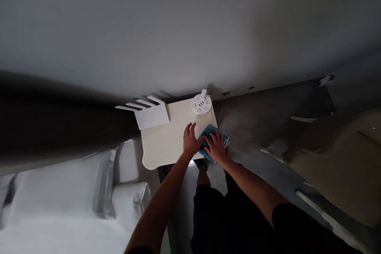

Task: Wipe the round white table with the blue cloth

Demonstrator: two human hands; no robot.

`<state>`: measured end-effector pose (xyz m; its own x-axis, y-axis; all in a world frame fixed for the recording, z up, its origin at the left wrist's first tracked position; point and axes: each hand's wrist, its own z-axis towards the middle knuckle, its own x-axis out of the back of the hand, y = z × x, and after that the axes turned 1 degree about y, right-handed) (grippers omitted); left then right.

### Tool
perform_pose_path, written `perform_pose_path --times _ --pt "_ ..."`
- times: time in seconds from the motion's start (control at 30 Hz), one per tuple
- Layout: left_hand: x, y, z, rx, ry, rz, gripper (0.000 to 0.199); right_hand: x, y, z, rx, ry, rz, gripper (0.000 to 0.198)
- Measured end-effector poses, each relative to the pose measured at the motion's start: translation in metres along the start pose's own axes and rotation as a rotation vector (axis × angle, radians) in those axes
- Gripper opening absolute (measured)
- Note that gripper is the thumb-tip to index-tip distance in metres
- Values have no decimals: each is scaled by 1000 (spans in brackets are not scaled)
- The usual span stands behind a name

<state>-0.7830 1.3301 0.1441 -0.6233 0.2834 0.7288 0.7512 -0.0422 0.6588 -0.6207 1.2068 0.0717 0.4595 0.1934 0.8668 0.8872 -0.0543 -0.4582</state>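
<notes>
Both hands worked at the front right corner of a small cream desk [166, 143]. A blue cloth [208, 130] lay there, reaching past the right edge of the desk, with a few white strips showing at its right end. The right hand [217, 149] rested on top of the cloth, palm down, its fingers apart and spread over the fabric. The left hand [190, 141] was just to the left, its fingers apart and pointing towards the wall [178, 27], its thumb reaching to the edge of the cloth; whether that thumb pressed on it, I could not tell.

At the back right of the desk stood a round white power socket [201, 104] with a plug [203, 93] in its top. At the back left was a white router [153, 116], its four antennas [145, 103] tilted to the left.

Below the desk showed the person's dark shorts [208, 210] and one dark shoe [201, 164] on the grey floor [244, 127]. White bedding [65, 230] with pillows [129, 162] lay to the left. To the right was a large brown object [342, 166], too dim to make out.
</notes>
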Motion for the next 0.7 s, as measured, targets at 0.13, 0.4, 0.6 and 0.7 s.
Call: perform_pose_path --times 0.13,0.4,0.6,0.7 --pt "-32 26 110 -20 29 130 126 -34 -6 -9 -43 60 -65 63" --pt "-54 30 183 -47 17 131 145 -40 -23 -9 -145 10 -36 81" --pt "-18 22 195 -191 2 118 142 -42 -20 -7 -159 39 -26 79" --pt "14 19 201 -297 21 100 142 -38 -19 10 -161 55 -23 79"
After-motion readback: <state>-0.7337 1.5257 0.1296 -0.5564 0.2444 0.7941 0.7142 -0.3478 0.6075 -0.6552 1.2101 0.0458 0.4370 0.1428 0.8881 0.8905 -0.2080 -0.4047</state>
